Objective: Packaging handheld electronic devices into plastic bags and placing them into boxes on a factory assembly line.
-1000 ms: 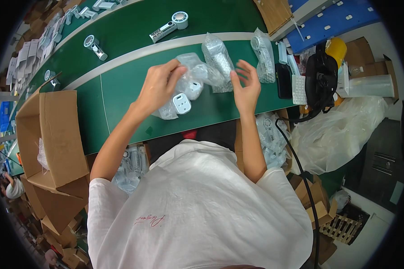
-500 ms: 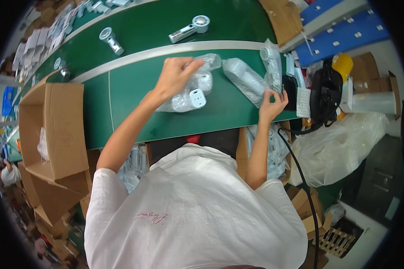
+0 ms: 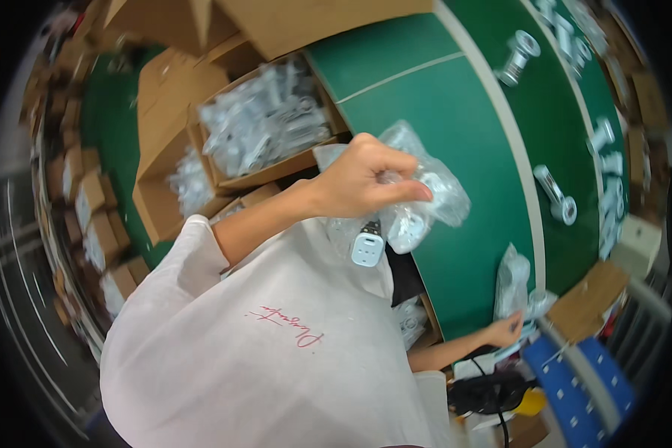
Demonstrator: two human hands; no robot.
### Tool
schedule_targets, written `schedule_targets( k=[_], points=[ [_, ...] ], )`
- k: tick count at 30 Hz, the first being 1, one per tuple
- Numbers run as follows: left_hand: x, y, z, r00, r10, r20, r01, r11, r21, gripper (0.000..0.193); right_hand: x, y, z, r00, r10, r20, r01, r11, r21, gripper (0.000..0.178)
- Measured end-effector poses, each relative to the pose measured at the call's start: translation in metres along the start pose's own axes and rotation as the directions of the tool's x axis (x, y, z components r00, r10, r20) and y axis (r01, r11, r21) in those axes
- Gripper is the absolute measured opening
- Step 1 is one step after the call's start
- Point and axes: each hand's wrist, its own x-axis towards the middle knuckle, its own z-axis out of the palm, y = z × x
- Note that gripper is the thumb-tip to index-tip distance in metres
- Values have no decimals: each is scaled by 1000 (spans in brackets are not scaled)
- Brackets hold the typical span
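My left hand [image 3: 369, 175] is closed round the gathered tops of clear plastic bags [image 3: 448, 198]. They hang over the green table's near edge, in front of my shirt. One pale-blue handheld fan [image 3: 367, 250] points its rounded-square base toward me, and a second pale base [image 3: 407, 233] shows through the plastic beside it. Further right, my right hand [image 3: 504, 331] has its fingertips pinched together, low by a wrapped bundle [image 3: 512, 284] lying on the table. Whatever lies between those fingertips is too small and blurred to make out.
Cardboard boxes of bagged items [image 3: 269, 119] stand left of the table. Beyond a pale rail [image 3: 519, 157], unwrapped fans [image 3: 556, 196] lie on a green belt. A blue rack [image 3: 575, 373], a black bag [image 3: 489, 393] and a cable are at the lower right.
My view has swung left, bringing the open boxes into sight. My left hand has carried the bagged fans off the tabletop toward my body. My right hand stays near the wrapped bundles.
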Motion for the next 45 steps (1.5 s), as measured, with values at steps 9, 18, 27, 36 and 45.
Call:
schedule_targets(
  k=[9,18,27,36,45],
  points=[
    [-247,-67,-126,652,-244,-718,567,786,247,31,-16,21,13,983,-114,-144,120,992,34,34],
    [-516,-185,-314,-142,-48,-989,939,309,-150,63,8,-82,-40,996,-68,61,53,973,224,33],
    [-653,-310,-431,-584,143,-799,716,554,-424,68,-97,-374,-139,579,-592,560,274,789,550,26],
    [-687,-340,-448,-640,137,-756,666,591,-456,62,-471,-560,-51,-335,-813,476,-278,568,775,16],
    [-643,-436,-374,-487,44,-872,770,492,-405,56,-664,-595,-35,-375,-857,355,-332,481,811,25]
  ],
)
